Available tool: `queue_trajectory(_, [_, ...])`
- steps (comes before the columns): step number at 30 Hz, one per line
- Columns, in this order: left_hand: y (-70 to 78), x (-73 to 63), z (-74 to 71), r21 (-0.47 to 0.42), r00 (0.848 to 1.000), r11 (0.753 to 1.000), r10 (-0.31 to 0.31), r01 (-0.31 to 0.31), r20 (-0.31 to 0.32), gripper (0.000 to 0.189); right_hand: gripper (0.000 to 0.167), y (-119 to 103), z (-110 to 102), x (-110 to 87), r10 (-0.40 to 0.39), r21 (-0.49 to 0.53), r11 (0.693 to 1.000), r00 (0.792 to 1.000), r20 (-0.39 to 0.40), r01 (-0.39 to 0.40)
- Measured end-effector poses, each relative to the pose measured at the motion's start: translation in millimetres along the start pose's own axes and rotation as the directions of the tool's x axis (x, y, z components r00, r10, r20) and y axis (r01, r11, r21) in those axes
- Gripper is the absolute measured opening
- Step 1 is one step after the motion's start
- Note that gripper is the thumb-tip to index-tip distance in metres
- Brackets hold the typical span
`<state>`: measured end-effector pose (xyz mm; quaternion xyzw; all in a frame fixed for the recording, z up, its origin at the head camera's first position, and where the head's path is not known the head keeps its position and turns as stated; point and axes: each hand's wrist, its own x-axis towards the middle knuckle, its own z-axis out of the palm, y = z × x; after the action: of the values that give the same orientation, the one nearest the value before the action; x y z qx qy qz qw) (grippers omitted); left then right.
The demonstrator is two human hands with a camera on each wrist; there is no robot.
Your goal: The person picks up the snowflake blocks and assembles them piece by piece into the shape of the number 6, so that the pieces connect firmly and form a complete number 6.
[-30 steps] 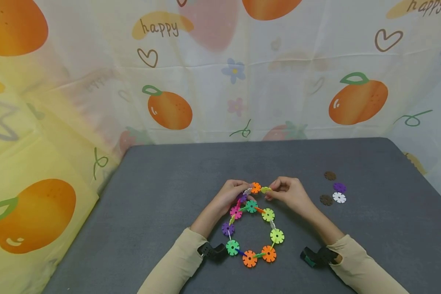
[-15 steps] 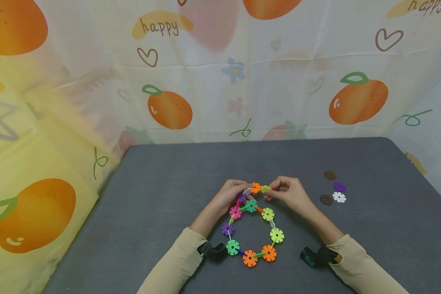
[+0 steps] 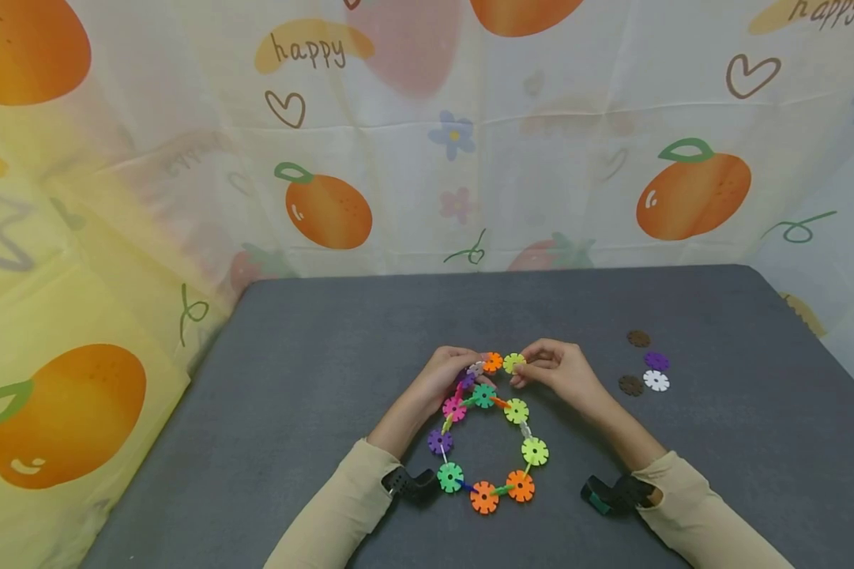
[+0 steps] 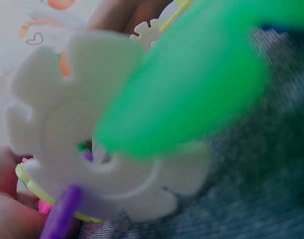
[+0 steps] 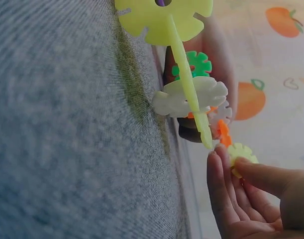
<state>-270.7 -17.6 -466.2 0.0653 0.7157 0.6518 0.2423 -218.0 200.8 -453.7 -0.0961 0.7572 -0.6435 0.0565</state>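
A ring of interlocked, notched plastic discs point(image 3: 536, 451) in several colours lies on the table, with a short branch rising from its upper left. My left hand point(image 3: 449, 378) grips this branch near a white disc point(image 3: 475, 368) and an orange disc point(image 3: 493, 362). At the branch's end, my right hand point(image 3: 560, 370) pinches a yellow-green disc point(image 3: 514, 363) between thumb and fingers; the right wrist view shows the thumb point(image 5: 263, 177) on that disc. Close discs fill much of the left wrist view: a large white one point(image 4: 52, 119) and a blurred green one point(image 4: 191, 84), with left fingertips point(image 4: 5, 199) behind.
Loose discs lie right of my right hand: two brown ones, the nearer brown disc point(image 3: 631, 386) among them, a purple disc point(image 3: 657, 361) and a white disc point(image 3: 656, 381). The dark grey table point(image 3: 327, 332) meets a fruit-printed cloth point(image 3: 412, 197) at its back edge.
The yellow-green disc in my right fingers has turned from nearly edge-on to facing the head camera. Both hands otherwise stay almost where they were.
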Motion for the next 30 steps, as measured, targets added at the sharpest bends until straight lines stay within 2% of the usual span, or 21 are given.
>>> queue_trajectory(5, [-0.4, 1.1, -0.4, -0.023, 1.000, 1.000, -0.008, 0.009, 0.005, 0.034, 0.024, 0.4, -0.1, 0.1, -0.002, -0.011, 1.000, 1.000, 0.000, 0.002])
queue_trajectory(14, [-0.3, 1.1, 0.3, -0.003, 1.000, 1.000, -0.017, 0.017, 0.002, 0.031, 0.015, 0.5, 2.6, 0.3, -0.042, -0.004, 0.999, 0.999, 0.010, 0.042])
queue_trajectory(22, [0.9, 0.1, 1.4, -0.001, 1.000, 1.000, -0.019, 0.019, 0.017, 0.032, 0.011, -2.6, 7.9, -0.1, -0.086, -0.101, 0.991, 0.996, 0.010, 0.087])
queue_trajectory(30, [1.0, 0.6, 1.2, -0.024, 0.999, 0.999, -0.049, 0.049, -0.013, 0.032, 0.011, -0.7, 6.6, -0.4, -0.097, -0.067, 0.993, 0.995, -0.005, 0.097])
